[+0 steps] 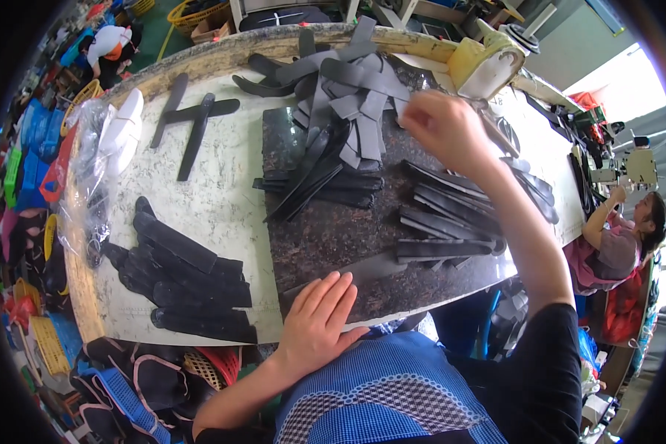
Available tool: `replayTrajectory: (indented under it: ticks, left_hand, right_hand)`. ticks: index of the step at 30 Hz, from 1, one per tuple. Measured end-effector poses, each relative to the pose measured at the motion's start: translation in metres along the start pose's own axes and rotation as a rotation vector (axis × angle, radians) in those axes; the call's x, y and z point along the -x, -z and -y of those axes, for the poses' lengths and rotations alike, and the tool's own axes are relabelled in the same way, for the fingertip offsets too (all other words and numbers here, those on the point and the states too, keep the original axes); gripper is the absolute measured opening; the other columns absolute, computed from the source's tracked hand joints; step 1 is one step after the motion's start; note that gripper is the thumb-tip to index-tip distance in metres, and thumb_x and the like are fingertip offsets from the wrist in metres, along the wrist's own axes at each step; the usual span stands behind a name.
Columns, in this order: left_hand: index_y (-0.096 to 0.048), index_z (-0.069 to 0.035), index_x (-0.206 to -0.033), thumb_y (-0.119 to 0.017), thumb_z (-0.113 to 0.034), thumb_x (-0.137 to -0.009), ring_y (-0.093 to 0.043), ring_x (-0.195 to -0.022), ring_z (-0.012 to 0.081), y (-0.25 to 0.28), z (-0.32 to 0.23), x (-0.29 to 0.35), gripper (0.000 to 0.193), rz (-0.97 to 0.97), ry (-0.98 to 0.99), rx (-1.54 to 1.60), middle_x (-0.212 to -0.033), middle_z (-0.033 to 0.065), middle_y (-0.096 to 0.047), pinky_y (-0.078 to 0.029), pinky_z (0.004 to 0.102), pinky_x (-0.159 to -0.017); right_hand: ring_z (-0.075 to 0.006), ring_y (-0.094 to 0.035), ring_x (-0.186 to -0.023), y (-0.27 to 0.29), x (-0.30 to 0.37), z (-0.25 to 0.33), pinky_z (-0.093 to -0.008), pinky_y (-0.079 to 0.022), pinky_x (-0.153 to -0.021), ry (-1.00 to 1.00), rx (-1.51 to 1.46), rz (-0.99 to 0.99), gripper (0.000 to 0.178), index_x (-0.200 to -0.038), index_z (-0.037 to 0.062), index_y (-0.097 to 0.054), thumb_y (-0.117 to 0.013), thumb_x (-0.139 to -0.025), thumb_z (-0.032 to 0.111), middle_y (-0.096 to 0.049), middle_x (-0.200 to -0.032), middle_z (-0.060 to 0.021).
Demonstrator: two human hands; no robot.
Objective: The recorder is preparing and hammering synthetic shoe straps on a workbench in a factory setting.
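My left hand [320, 320] lies flat with its fingers stretched out, at the near edge of a dark stone slab [288, 251]. Its fingertips rest by the left end of a single dark strip [377, 268] lying along that edge. Farther off, my right hand [445, 127] is closed, its fingers curled beside a heap of grey and black strips [359, 96]. Whatever those fingers hold, if anything, I cannot make out. Between the hands, black strips [325, 177] lie crossed on the slab, and fanned stacks of strips [448, 214] sit under my right forearm.
Black strips [189, 259] overlap on the white tabletop at left, with crossed strips [198, 126] behind them. Clear plastic wrap [85, 185] and white pieces [123, 132] lie at the left edge. A yellowish machine-like block [488, 63] stands far right. Another person [618, 244] sits at right.
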State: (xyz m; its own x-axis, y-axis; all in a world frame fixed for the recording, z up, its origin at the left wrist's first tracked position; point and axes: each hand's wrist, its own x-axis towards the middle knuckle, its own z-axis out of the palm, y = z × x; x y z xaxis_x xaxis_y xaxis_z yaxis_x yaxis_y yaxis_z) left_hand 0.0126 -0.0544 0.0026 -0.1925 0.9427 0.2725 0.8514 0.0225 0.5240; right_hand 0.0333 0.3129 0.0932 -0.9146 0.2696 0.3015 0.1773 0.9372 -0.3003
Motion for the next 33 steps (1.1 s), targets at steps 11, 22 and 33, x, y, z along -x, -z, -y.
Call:
replayTrajectory:
  ticks: [11,22,33]
  left_hand:
    - [-0.078,-0.005,-0.108,-0.083,-0.008,-0.079,-0.067,-0.112,0.0312,0.036,0.016,-0.008,0.029,-0.364,0.111,0.009,-0.118,0.0088,-0.072,-0.052,0.043,-0.095]
    - [-0.082,-0.009,-0.106,-0.082,-0.005,-0.077,-0.061,-0.087,0.0226,0.022,0.004,0.04,0.029,-0.359,0.02,-0.02,-0.097,0.0015,-0.066,-0.052,0.0359,-0.079]
    - [-0.074,-0.007,-0.131,-0.072,-0.033,-0.098,-0.06,-0.129,0.0217,0.006,0.002,0.072,0.042,-0.174,0.132,-0.182,-0.137,0.0051,-0.067,-0.047,0.04,-0.111]
  right_hand:
    - [-0.033,-0.065,-0.11,-0.093,-0.026,0.085,-0.0432,-0.056,-0.094,0.408,-0.296,0.248,0.024,-0.108,0.0055,-0.074,-0.079,-0.085,0.012,-0.068,-0.113,-0.0097]
    - [-0.0208,-0.07,-0.072,-0.045,-0.017,0.129,-0.0343,-0.056,-0.061,0.47,-0.383,-0.052,0.018,-0.107,-0.0007,-0.059,-0.059,-0.089,-0.004,-0.07,-0.095,-0.0149]
    - [-0.0086,-0.039,-0.055,-0.002,0.083,0.099,-0.0276,-0.029,-0.054,-0.509,-0.812,0.802,0.065,-0.092,0.0027,-0.069,-0.035,-0.112,0.054,-0.047,-0.064,0.0021]
